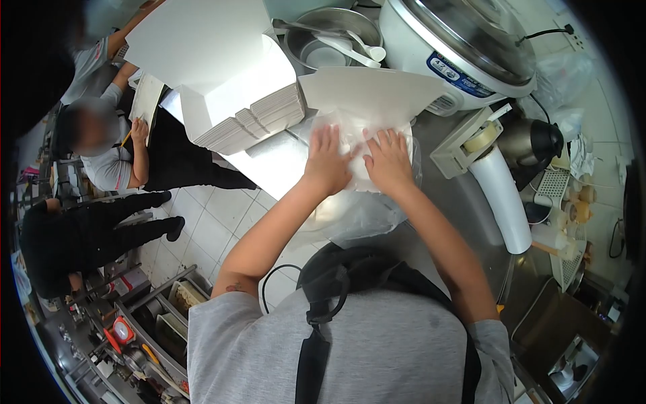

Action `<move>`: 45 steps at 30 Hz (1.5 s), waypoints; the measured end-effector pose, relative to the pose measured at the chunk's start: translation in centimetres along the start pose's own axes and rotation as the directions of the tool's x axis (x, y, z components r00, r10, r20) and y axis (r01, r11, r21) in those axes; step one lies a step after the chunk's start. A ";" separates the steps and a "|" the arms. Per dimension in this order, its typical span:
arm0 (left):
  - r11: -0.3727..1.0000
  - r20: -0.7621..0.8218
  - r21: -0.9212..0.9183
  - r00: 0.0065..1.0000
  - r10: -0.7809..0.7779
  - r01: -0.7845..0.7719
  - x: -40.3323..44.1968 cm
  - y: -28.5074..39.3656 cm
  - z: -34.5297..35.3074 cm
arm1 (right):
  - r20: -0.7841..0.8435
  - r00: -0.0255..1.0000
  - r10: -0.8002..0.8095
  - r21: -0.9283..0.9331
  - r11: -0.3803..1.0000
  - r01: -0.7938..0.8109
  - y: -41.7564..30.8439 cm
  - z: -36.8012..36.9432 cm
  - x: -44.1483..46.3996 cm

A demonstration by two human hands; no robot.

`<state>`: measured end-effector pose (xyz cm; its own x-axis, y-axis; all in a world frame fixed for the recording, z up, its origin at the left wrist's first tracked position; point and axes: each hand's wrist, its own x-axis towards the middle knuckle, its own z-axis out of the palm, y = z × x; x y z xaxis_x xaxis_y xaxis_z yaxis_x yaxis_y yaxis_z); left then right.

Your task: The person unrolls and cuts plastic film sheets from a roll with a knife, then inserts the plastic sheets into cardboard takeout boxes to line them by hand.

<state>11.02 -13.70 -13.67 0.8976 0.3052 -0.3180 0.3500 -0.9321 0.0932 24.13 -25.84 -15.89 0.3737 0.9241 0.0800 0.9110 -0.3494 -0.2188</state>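
Observation:
Both of my hands lie spread on a clear plastic sheet or bag (360,212) at the front of the steel counter (447,212). My left hand (328,161) presses on its left part, fingers apart. Close beside it, my right hand (389,160) rests with its fingers spread as well. Beneath the plastic, a white box or card (377,87) stands with its flap raised behind my hands. What lies under my palms is hidden. Left of my hands is a stack of nested white cartons (259,118), the top one open.
Behind are a steel bowl (370,23) with white spoons and a large rice cooker (464,54). At right stand a tape dispenser (464,141), a plastic film roll (501,202) and a kettle (531,145). People stand at left, one writing on a pad (145,97).

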 end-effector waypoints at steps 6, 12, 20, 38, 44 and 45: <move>0.994 0.046 0.060 0.995 0.085 -0.088 -1.8 0.9 -0.8 | 0.016 0.999 0.041 0.012 0.999 -0.041 -1.5 -0.4 -3.0; 1.000 -0.018 -0.004 0.999 -0.029 0.028 -0.7 1.0 -0.2 | -0.023 0.999 0.036 0.170 0.985 -0.032 -1.1 -1.2 -3.9; 0.031 -0.027 -0.999 0.768 -0.640 -0.009 0.4 3.4 -0.3 | 0.228 0.851 0.473 0.973 -0.086 -0.213 0.4 0.5 -4.3; -0.143 -0.007 -0.988 0.946 -0.325 -0.057 -6.4 5.2 6.0 | 0.617 0.741 0.266 0.714 -0.586 -0.384 1.7 -3.5 -5.7; 0.075 -0.254 -0.956 0.677 -0.690 -0.282 -7.1 6.2 4.0 | -0.179 0.873 0.454 0.917 0.398 -0.019 1.1 -4.2 -5.7; 0.083 -0.262 -0.954 0.670 -0.695 -0.287 -7.5 6.2 2.6 | -0.412 0.828 0.380 0.719 0.694 0.039 0.0 -5.9 -5.3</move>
<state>5.76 -22.25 -13.14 0.4284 0.9031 -0.0304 0.0273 0.0207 0.9994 23.14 -31.66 -10.60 0.7274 0.5689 0.3836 0.5218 -0.0956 -0.8477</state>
